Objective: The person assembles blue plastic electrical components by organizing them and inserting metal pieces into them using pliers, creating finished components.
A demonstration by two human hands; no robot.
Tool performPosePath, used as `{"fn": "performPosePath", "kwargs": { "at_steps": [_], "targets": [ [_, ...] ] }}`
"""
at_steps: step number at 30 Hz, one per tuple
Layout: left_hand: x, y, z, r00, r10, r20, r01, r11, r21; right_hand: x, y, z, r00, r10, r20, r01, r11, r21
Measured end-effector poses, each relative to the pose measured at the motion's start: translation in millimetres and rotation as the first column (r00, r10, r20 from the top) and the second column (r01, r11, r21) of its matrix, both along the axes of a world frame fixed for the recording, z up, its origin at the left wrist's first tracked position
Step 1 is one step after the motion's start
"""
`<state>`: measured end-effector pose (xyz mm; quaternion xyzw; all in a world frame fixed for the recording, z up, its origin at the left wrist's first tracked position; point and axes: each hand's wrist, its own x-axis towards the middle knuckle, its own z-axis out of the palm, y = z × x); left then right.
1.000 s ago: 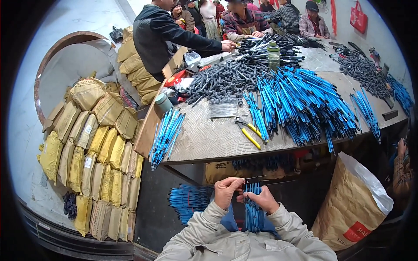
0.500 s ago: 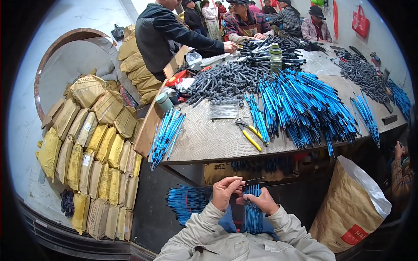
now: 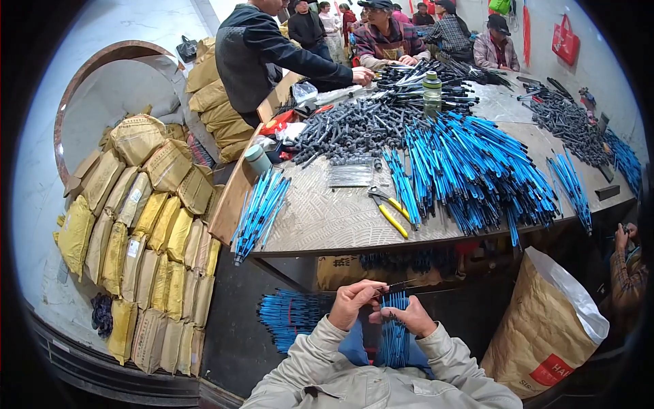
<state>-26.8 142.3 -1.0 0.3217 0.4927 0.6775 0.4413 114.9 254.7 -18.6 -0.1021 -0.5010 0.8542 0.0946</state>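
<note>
My right hand (image 3: 413, 318) is wrapped round a bundle of thin blue rods with black ends (image 3: 395, 341), held upright over my lap. My left hand (image 3: 355, 302) is closed in a pinch beside the bundle's black top. A thin dark wire (image 3: 403, 281) runs from its fingertips across those ends; how far it goes round the bundle is hidden. To the left of my legs lies a larger stack of blue rods (image 3: 291, 319) with a red band round it.
Ahead stands a table (image 3: 327, 228) with yellow-handled pliers (image 3: 390, 213), loose blue rods (image 3: 477, 170), black plastic parts (image 3: 347, 129), thin wires (image 3: 351, 175) and a bottle (image 3: 432, 95). An open paper sack (image 3: 538, 327) stands right, stacked packages (image 3: 150, 245) left. Co-workers are across the table.
My left fingers have shifted slightly at the bundle's top, and the wire's angle differs a little. The right hand keeps its grip. A seated co-worker across the table has raised their head.
</note>
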Motion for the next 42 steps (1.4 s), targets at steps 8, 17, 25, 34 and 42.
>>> {"fn": "performPosePath", "kwargs": {
  "at_steps": [8,17,25,34,42],
  "targets": [
    [-1.5,1.0,-1.0,0.999,-0.034,0.016,0.034,0.999,-0.027,5.0,0.6,1.5,1.0,-0.001,0.01,0.001,0.999,-0.033],
    [14.3,0.6,-1.2,0.939,0.153,-0.308,-0.133,0.988,0.083,9.4,0.5,1.3,1.0,-0.007,0.007,0.007,1.0,0.016],
    [21.0,-3.6,-2.5,0.901,0.175,-0.396,-0.15,0.984,0.096,17.5,-6.8,5.5,1.0,-0.023,0.013,0.023,1.0,0.017],
    [17.3,1.2,3.8,0.82,0.181,-0.543,-0.136,0.983,0.123,12.8,-2.5,-5.4,0.999,-0.034,-0.006,0.035,0.998,0.055],
    [3.5,3.2,8.8,0.909,0.052,-0.414,-0.023,0.997,0.076,14.9,-3.7,-3.3,0.997,-0.065,0.042,0.066,0.997,-0.037]
  ]
}}
